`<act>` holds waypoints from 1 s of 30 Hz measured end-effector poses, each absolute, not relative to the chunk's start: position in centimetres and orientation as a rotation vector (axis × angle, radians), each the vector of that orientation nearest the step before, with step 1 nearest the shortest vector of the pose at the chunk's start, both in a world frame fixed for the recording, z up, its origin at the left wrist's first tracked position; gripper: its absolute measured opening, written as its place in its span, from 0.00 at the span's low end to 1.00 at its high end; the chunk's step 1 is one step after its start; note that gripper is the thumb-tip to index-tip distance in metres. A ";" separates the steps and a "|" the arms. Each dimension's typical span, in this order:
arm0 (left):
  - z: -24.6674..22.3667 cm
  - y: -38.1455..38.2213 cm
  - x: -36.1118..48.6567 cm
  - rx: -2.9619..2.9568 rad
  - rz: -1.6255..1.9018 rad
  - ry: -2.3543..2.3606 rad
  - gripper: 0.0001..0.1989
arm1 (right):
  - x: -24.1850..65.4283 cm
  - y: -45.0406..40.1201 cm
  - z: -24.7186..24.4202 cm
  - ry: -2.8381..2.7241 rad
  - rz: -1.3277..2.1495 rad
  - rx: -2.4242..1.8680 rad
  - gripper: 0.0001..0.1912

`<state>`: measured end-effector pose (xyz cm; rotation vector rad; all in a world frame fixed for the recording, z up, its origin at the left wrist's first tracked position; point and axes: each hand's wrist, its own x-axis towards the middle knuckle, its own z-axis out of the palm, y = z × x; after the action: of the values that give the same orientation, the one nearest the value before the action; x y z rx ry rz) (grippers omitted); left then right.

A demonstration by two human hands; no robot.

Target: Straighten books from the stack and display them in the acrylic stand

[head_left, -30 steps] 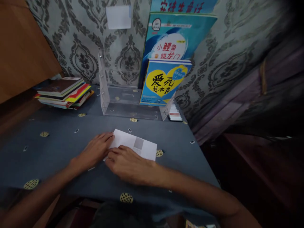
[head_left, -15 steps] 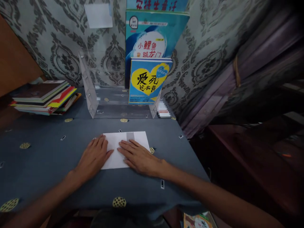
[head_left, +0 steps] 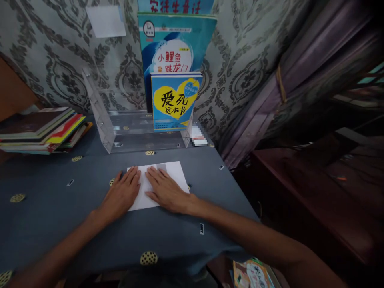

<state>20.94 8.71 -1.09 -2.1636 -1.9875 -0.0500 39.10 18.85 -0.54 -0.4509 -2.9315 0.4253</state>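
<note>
A white sheet of paper (head_left: 178,176) with a grey patch near its top edge lies flat on the dark blue tablecloth (head_left: 99,244). My left hand (head_left: 123,193) rests flat over the left part of the paper, its fingers stretched away from me. Over the middle of the sheet lies my right hand (head_left: 165,191), palm down, with fingers extended and the thumb pointing left. Neither hand is gripping anything. A small gap of paper shows between the two hands.
Behind the paper a clear acrylic stand (head_left: 103,128) holds upright books, a blue and yellow one (head_left: 175,104) in front. A stack of books (head_left: 42,128) lies at the left. A pixelated item (head_left: 199,136) sits right of the stand. More books (head_left: 253,274) show below the table edge.
The view has shifted and turned slightly to the right. My right hand's fingers have moved toward the left hand, and its thumb is spread lower. My left thumb no longer sticks out over the paper.
</note>
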 end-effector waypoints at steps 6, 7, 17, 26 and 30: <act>-0.5 8.8 21.1 -2.180 0.024 -2.042 0.24 | 43.2 21.2 -1.7 -2.839 0.326 -0.696 0.32; -0.4 8.9 21.3 -2.189 0.027 -2.043 0.24 | 43.6 21.3 -1.8 -2.825 0.296 -0.722 0.32; 0.5 9.6 22.0 -2.293 0.099 -2.057 0.27 | 43.9 21.0 -1.8 -2.813 0.181 -0.778 0.31; 1.0 8.5 19.3 -2.262 0.022 -2.174 0.24 | 43.7 20.7 -1.0 -2.876 0.136 -0.828 0.31; 1.0 8.5 19.3 -2.258 0.031 -2.174 0.24 | 44.2 20.0 -0.6 -2.873 0.094 -0.796 0.26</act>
<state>19.29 8.55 1.03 -2.2581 -2.1740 0.0306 44.16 20.03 -0.56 -0.7961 -2.8734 0.0935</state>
